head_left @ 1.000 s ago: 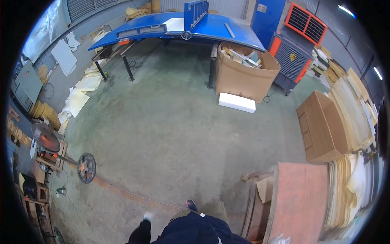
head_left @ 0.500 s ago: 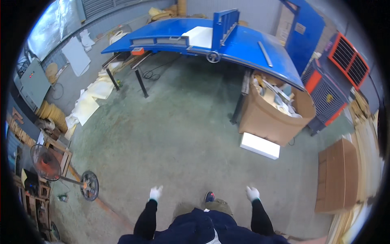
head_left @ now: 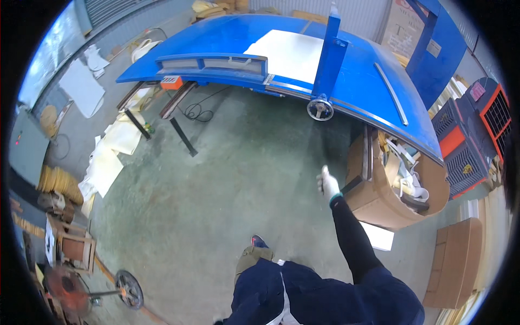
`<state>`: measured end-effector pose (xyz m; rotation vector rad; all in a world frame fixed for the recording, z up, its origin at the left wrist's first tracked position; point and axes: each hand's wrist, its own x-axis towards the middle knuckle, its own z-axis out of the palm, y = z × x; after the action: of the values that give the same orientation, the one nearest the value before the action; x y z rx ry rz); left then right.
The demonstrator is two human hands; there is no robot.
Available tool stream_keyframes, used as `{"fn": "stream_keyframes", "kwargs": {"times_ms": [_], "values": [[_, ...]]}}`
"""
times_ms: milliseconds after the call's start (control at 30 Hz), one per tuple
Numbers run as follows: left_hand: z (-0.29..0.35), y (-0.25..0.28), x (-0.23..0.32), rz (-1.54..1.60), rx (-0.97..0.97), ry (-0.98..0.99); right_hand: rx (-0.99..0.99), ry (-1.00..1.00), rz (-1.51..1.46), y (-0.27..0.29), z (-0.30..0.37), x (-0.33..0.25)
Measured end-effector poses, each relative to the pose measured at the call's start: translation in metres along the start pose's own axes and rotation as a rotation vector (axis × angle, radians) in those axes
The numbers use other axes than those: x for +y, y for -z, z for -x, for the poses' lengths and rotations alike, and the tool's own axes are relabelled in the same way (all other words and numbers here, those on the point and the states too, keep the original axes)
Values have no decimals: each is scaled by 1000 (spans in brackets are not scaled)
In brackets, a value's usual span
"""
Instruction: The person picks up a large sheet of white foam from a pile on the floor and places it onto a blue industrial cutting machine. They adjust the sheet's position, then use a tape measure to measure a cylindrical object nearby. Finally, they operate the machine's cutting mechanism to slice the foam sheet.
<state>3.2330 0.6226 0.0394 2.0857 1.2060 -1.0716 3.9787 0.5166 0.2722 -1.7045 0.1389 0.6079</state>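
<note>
My right hand [head_left: 327, 185], in a white glove, reaches forward at the end of a black sleeve. It is empty, with one finger stretched out and the others slightly bent. Beyond it are a metal handwheel [head_left: 320, 109] and the front edge of a large blue machine table [head_left: 227, 40]. A white foam slab [head_left: 292, 54] lies on that table, beside a blue upright frame [head_left: 329, 59]. Right of the hand stands a big cardboard box [head_left: 374, 189] filled with foam scraps. My left hand is out of view.
A white block [head_left: 377, 236] lies on the floor by the box. A brown carton [head_left: 454, 262] and an orange-and-grey machine [head_left: 460, 146] stand at right. To the left are a fan with a round base [head_left: 129, 290], table legs [head_left: 183, 138] and foam sheets [head_left: 103, 173].
I have moved closer to the blue table, which looks larger. My right arm has swung forward, while my left hand has dropped out of view.
</note>
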Motion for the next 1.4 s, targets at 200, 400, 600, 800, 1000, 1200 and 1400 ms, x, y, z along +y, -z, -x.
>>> {"fn": "stream_keyframes", "kwargs": {"times_ms": [200, 400, 600, 800, 1000, 1200, 1400], "values": [[-235, 471, 171, 662, 914, -212, 80, -83, -352, -24, -155, -141], [-210, 852, 420, 612, 1150, -820, 175, -328, -779, -25, -291, -189], [-262, 1034, 549, 435, 1135, -1040, 65, -464, -1087, -21, -335, -205], [-326, 1161, 650, 183, 1142, -1183, 658, -275, -1080, -79, -336, -263], [-374, 1174, 703, -95, 863, -1172, 1145, 108, -275, -162, -351, -238], [-376, 1174, 707, -91, 777, -1215, 1466, 2, 253, -260, -360, -233], [-378, 1172, 708, -85, 813, -1175, 1132, -48, -85, -240, -329, -243]]}}
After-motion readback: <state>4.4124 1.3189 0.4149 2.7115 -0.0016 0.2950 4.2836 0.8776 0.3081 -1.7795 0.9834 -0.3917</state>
